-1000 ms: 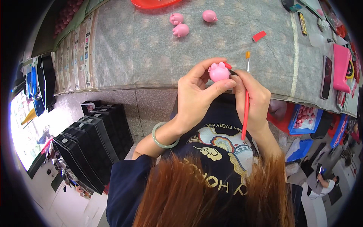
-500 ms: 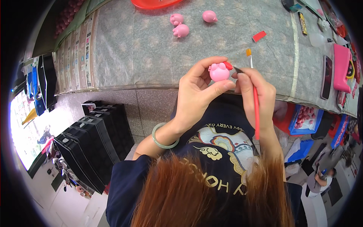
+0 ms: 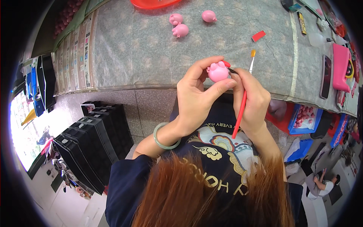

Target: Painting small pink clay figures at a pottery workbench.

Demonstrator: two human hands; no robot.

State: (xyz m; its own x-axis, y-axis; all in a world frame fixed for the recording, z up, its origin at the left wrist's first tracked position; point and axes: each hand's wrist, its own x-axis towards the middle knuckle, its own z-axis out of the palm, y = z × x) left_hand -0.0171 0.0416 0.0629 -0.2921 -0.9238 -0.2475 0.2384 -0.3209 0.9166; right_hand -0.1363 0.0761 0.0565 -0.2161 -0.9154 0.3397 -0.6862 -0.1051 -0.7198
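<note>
A long table (image 3: 143,56) covered with a grey patterned cloth is running across the top of the view, with a tiled floor (image 3: 151,106) showing below its near edge. Stacks of black trays (image 3: 94,140) are sitting on the floor to the person's left, and blue bins (image 3: 302,121) holding small pink pieces are standing under the table to the right. On the cloth, three pink pigs (image 3: 180,29) are lying near a red dish (image 3: 151,3) at the far edge, well apart from the hands. A small red chip (image 3: 258,36) and a second brush (image 3: 252,60) with an orange tip are lying just beyond the right hand, and a phone (image 3: 326,77) and a pink case (image 3: 341,66) are resting farther right. The left hand (image 3: 196,100), with a pale green bangle (image 3: 163,137) on its wrist, is pinching a pink pig (image 3: 218,72) between thumb and fingers, above the table's near edge. The right hand (image 3: 253,102) is gripping a red brush (image 3: 239,113), its dark tip touching the pig's right side. The person's hair is filling the lower view, hiding the lap.
</note>
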